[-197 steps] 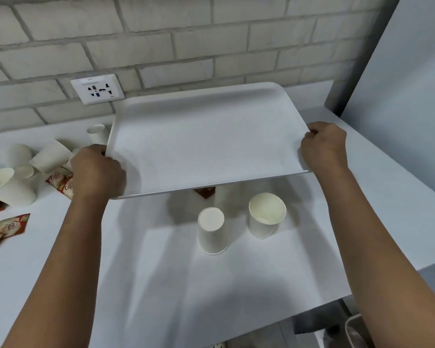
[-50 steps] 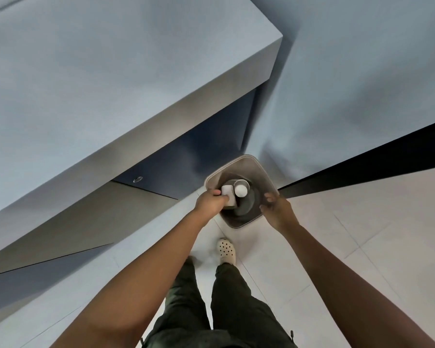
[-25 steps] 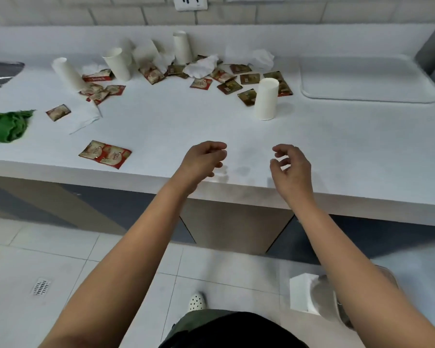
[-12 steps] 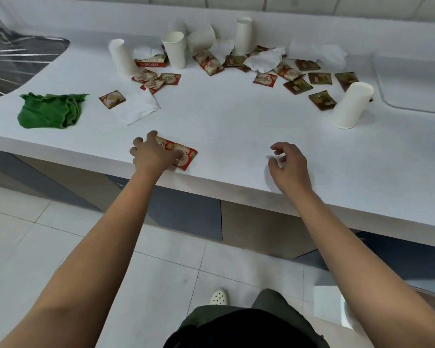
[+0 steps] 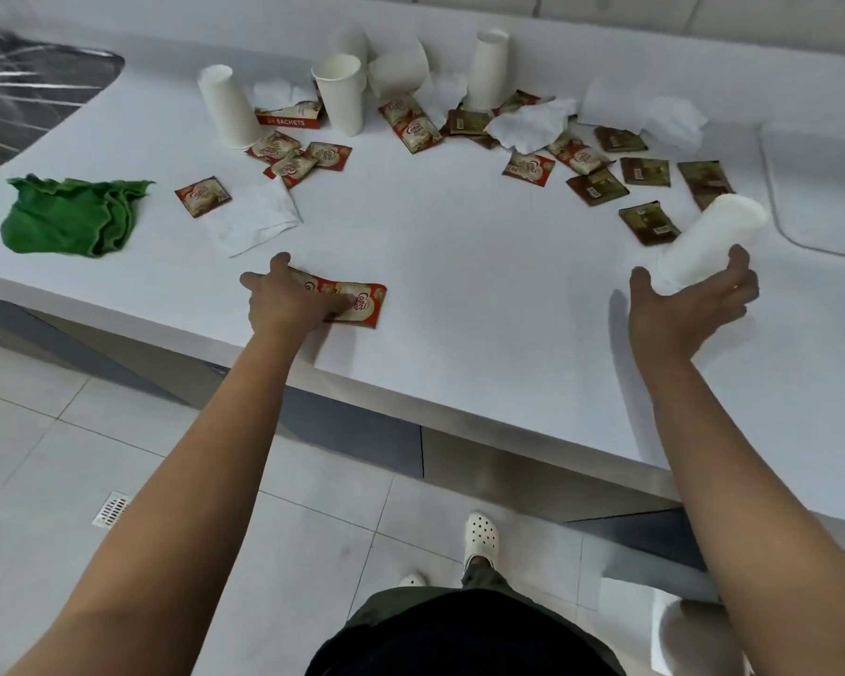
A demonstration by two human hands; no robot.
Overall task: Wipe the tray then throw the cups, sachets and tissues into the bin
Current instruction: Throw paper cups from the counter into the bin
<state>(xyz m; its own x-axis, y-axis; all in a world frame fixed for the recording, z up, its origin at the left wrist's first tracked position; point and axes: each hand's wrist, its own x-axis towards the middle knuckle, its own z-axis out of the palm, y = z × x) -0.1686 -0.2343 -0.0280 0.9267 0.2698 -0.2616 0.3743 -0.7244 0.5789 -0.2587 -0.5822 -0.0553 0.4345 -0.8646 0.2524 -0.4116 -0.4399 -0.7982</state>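
Observation:
My left hand [image 5: 286,300] lies on a pair of red sachets [image 5: 359,304] near the counter's front edge, fingers spread over them. My right hand [image 5: 689,304] is open, thumb and fingers spread around the lower end of an upturned white cup [image 5: 713,236]. Several more paper cups [image 5: 340,92] stand or lie at the back, among crumpled tissues [image 5: 528,122] and red and brown sachets [image 5: 598,185]. The white tray [image 5: 825,197] lies at the far right. The bin [image 5: 693,636] shows on the floor at the bottom right, partly behind my right arm.
A green cloth [image 5: 69,217] lies bunched at the left, with a flat tissue [image 5: 259,222] beside it. A steel sink [image 5: 20,85] is at the top left. A red sachet box [image 5: 289,120] sits between the left cups. Tiled floor and my feet are below.
I turned from the bin back to the counter. My left hand landed on the red sachets, and my right hand reached right and opened around the upturned cup.

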